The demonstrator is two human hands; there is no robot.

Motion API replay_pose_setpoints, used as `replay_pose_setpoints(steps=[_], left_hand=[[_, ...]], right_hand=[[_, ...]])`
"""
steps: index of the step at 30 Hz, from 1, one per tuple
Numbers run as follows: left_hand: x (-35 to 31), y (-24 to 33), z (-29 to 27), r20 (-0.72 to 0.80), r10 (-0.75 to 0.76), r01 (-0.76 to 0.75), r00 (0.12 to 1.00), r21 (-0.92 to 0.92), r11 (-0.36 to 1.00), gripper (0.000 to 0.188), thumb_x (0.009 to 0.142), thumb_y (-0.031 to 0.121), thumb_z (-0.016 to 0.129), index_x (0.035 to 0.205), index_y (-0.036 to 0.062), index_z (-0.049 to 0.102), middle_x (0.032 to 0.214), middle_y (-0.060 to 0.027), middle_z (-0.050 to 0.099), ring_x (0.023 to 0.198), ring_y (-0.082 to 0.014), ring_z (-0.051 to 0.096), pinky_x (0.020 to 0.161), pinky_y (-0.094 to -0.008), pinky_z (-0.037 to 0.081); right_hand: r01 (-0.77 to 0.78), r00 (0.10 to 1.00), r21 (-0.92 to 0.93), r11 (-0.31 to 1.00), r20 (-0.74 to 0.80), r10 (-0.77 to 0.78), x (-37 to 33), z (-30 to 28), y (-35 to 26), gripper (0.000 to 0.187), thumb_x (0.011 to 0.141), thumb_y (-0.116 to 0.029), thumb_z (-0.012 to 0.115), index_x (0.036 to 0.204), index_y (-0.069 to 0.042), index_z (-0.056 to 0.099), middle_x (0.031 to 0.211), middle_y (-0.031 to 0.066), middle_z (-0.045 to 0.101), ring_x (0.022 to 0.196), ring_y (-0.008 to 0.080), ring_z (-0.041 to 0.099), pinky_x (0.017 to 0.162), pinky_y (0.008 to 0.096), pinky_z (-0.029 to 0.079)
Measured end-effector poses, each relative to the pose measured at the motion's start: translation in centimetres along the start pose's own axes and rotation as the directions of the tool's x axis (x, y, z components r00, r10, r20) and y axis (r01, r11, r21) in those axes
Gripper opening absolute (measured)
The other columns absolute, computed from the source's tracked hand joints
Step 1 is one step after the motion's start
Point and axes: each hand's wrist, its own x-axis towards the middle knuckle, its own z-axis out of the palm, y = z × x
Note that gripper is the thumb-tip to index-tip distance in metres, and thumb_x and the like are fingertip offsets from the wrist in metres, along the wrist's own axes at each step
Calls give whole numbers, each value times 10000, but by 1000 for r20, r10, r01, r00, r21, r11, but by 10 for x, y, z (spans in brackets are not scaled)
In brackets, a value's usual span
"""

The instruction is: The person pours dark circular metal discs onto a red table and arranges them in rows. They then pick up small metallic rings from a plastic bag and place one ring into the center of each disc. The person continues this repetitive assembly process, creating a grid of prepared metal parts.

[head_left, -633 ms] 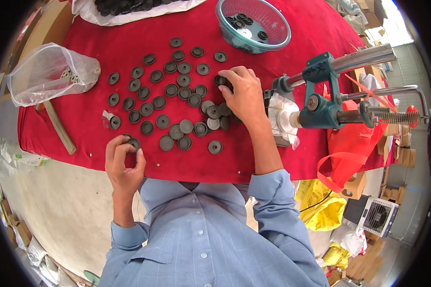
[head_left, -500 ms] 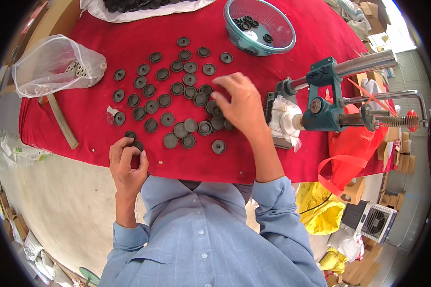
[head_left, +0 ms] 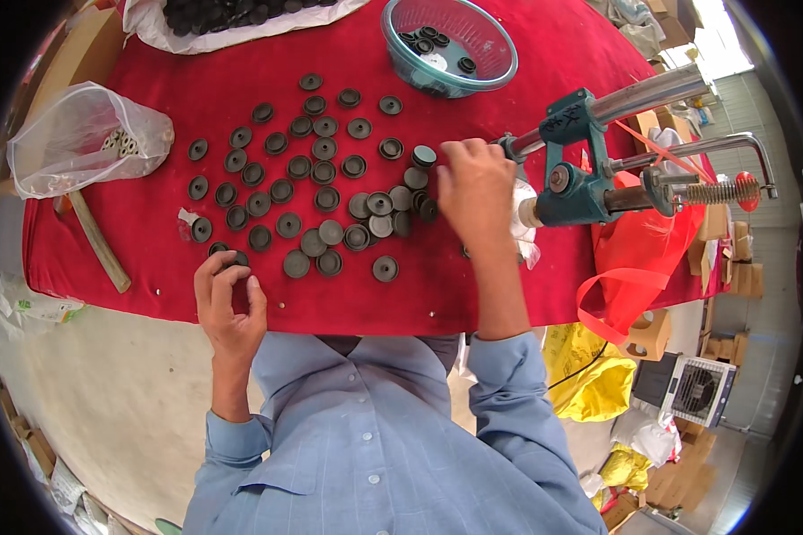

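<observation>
Many round dark grey rubber discs with raised rims (head_left: pixel 326 198) lie scattered over the red cloth, some face down and showing flat backs. My left hand (head_left: pixel 230 308) is at the near left, its fingers bent and its thumb apart. Its fingertips touch or hover by a dark disc (head_left: pixel 238 258) at the group's edge; fingers partly cover it. My right hand (head_left: pixel 478 196) is at the group's right side, palm down, fingers apart and slightly blurred. Beside its fingertips are a disc with a paler top (head_left: pixel 424 156) and several bunched discs (head_left: pixel 401 198). No disc shows in its grasp.
A green hand press (head_left: pixel 569 169) stands close to my right hand. A teal plastic basket (head_left: pixel 500 83) with a few discs sits at the back. At left are a clear bag (head_left: pixel 62 165) of small pale rings and a wooden handle (head_left: pixel 100 242). A red bag (head_left: pixel 651 254) hangs at right.
My right hand has moved right, away from the middle of the discs, uncovering several at the right side. My left hand has stayed near the same discs. The whole view has shifted slightly.
</observation>
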Motion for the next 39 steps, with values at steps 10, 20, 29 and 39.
replay_pose_setpoints(steps=[10,20,29,39], left_hand=[[12,34,23,130,89,-79,988,-78,994,363,838,-50,777,1191,22,735,1233,-137,676,1072,-318,649,909,-412,541],[38,40,46,314,124,-140,941,30,990,462,813,73,840,1262,29,741,1194,-104,673,1055,-307,625,937,-432,496],[44,44,45,338,128,-151,932,41,988,345,851,131,844,1185,63,789,1129,-77,669,1008,-273,617,885,-410,483],[58,40,62,270,138,-171,953,103,980,169,848,129,849,996,76,787,991,-55,658,949,-257,629,822,-412,476]], right_hand=[[-12,980,380,925,189,-65,-35,-7,-9,507,823,-113,848,1298,-84,674,1124,132,691,1046,364,677,913,480,551],[55,981,244,968,169,-98,-66,-13,-15,462,795,-131,853,1239,-108,729,1109,67,672,1060,294,646,884,454,515],[121,988,410,904,34,-148,-36,-4,-45,388,839,-142,840,1208,-103,728,1093,76,663,1033,298,660,863,452,501],[71,997,365,928,-37,-62,-3,42,-42,275,845,-165,845,1097,-99,754,1041,97,683,1042,306,677,859,461,530]])
